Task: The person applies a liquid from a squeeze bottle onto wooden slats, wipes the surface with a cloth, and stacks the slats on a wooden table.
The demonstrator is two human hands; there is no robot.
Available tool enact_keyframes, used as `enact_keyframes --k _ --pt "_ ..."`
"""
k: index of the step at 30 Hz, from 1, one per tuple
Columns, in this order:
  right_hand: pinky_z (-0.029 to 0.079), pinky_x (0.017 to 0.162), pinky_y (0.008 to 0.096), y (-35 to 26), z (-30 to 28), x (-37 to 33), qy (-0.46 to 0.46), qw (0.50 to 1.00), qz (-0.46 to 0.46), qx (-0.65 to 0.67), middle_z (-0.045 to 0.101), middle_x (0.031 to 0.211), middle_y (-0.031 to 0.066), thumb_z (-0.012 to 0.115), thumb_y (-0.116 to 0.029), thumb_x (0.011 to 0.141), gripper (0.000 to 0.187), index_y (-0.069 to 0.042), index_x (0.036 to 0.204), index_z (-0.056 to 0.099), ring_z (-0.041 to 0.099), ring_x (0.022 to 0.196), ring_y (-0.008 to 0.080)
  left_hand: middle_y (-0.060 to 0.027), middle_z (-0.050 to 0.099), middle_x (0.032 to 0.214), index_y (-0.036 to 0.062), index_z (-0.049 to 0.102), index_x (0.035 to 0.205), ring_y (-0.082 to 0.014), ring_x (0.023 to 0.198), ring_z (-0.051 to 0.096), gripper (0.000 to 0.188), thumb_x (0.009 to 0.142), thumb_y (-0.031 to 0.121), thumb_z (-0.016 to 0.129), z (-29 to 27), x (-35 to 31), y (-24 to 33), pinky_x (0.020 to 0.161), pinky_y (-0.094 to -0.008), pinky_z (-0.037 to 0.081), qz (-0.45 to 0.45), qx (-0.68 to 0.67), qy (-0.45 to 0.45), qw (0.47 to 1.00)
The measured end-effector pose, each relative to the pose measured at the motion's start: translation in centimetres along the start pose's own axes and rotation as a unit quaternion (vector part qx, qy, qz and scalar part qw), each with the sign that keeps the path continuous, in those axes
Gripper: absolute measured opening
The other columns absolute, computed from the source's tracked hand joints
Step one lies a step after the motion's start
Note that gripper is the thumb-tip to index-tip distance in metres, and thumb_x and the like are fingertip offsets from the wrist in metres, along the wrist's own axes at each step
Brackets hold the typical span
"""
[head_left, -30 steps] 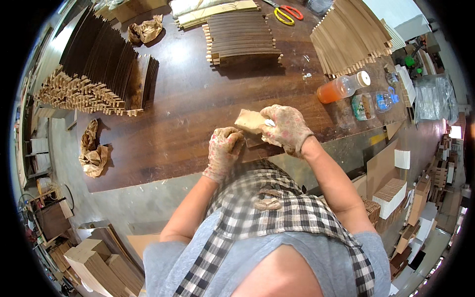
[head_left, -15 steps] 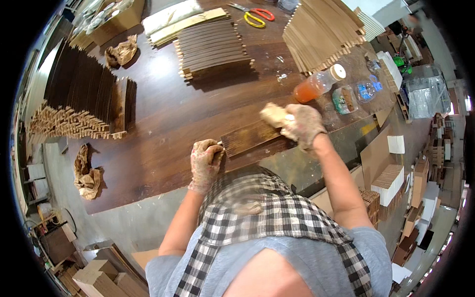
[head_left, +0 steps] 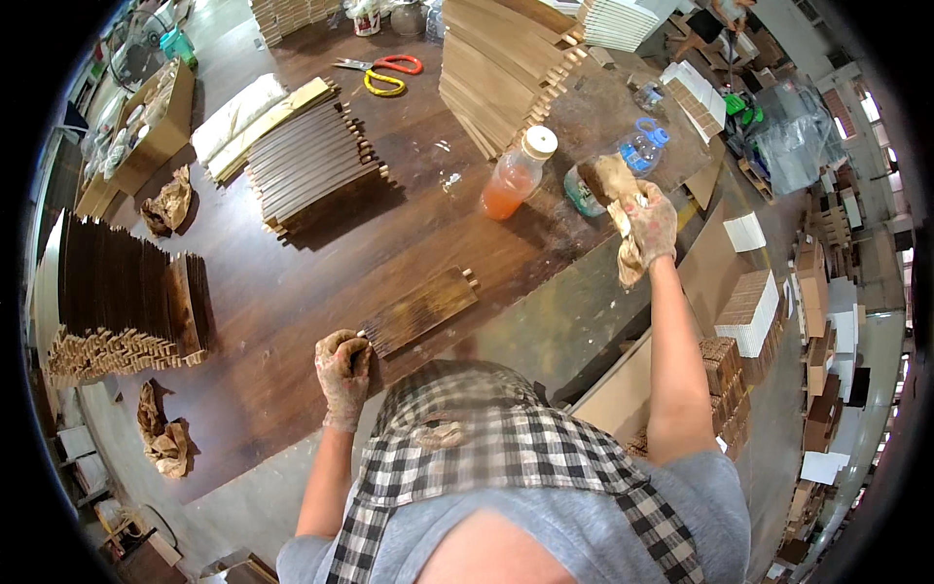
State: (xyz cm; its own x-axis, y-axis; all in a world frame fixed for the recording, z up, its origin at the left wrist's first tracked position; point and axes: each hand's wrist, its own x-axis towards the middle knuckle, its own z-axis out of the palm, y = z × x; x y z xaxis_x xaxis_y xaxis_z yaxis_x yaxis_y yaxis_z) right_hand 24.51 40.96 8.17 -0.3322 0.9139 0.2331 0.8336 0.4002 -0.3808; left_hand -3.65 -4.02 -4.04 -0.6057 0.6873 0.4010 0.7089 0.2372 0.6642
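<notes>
A grooved dark-stained wooden slat [head_left: 420, 313] with pale pegs at its ends lies near the table's front edge. My left hand [head_left: 343, 378], in a stained glove, is closed on its left end. Out to the right, my gloved right hand [head_left: 654, 229] grips a crumpled tan rag [head_left: 628, 255]. The rag's upper part is over a cut-down clear plastic tub [head_left: 581, 195], hiding some of it. Left of the tub stands a bottle of orange-red liquid [head_left: 508, 187] with a white cap. A small bottle with a blue cap [head_left: 642, 148] is just behind the rag.
Stacked slats stand at the left [head_left: 107, 292], the back middle [head_left: 309, 167] and the far right [head_left: 501, 68] of the brown table [head_left: 272, 321]. Red-and-yellow scissors [head_left: 381, 76] lie at the back. Crumpled brown papers [head_left: 167, 201] rest on the left side. A carton [head_left: 151, 131] sits beyond.
My right hand has lifted the rag off the slat and carried it right to the plastic tub. My left hand stays at the slat's left end. The whole view has shifted.
</notes>
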Motion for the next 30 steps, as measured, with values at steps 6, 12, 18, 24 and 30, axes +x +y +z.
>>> enact_keyframes --k 6,12,18,24,30 --pt "0.054 0.086 0.0404 -6.0 0.4 -6.2 0.003 0.961 -0.002 0.277 0.068 0.105 0.0134 0.074 -0.022 0.089 0.03 -0.002 0.111 0.069 0.068 0.096 0.0275 -0.0109 0.069 0.101 0.0083 0.07 0.092 -0.034 0.097 0.063 0.02 0.075 0.001 0.077 -0.3 0.1 0.0 0.086 -0.046 0.05 0.001 0.022 -0.011 1.0" --pt "0.051 0.095 0.0439 -22.0 11.7 -15.9 -0.053 0.863 -0.396 0.308 0.069 0.109 0.0121 0.079 -0.032 0.084 0.035 -0.008 0.107 0.071 0.066 0.097 0.0281 -0.0098 0.066 0.095 0.0104 0.072 0.095 -0.0334 0.092 0.06 0.021 0.074 0.006 0.077 0.5 0.2 0.1 0.081 -0.0454 0.049 -0.017 0.054 -0.028 0.998" --pt "0.043 0.082 0.0438 -21.7 18.7 -19.4 -0.04 0.873 -0.469 0.128 0.064 0.111 0.0089 0.06 -0.03 0.086 0.029 -0.016 0.109 0.07 0.056 0.1 0.0253 -0.0088 0.063 0.089 0.0097 0.065 0.088 -0.0329 0.084 0.059 0.021 0.071 0.001 0.076 0.8 0.6 0.5 0.075 -0.0461 0.048 -0.012 0.048 -0.031 0.998" --pt "0.044 0.092 0.0411 -14.2 15.3 -11.0 -0.037 0.926 -0.373 0.054 0.07 0.104 0.0056 0.064 -0.017 0.086 0.022 -0.009 0.104 0.072 0.059 0.103 0.0234 -0.0078 0.064 0.089 0.0108 0.067 0.086 -0.0325 0.084 0.06 0.019 0.072 0.002 0.076 1.1 0.6 0.2 0.075 -0.0451 0.049 -0.012 0.016 -0.015 1.0" --pt "0.046 0.088 0.0366 -22.8 14.5 -20.8 -0.073 0.829 -0.534 0.149 0.067 0.104 0.0072 0.068 -0.024 0.086 0.022 -0.013 0.105 0.071 0.06 0.097 0.0218 -0.0076 0.063 0.087 0.0097 0.067 0.085 -0.0321 0.085 0.06 0.016 0.074 0.004 0.078 1.0 1.0 0.1 0.075 -0.0444 0.049 -0.017 0.007 -0.01 1.0"
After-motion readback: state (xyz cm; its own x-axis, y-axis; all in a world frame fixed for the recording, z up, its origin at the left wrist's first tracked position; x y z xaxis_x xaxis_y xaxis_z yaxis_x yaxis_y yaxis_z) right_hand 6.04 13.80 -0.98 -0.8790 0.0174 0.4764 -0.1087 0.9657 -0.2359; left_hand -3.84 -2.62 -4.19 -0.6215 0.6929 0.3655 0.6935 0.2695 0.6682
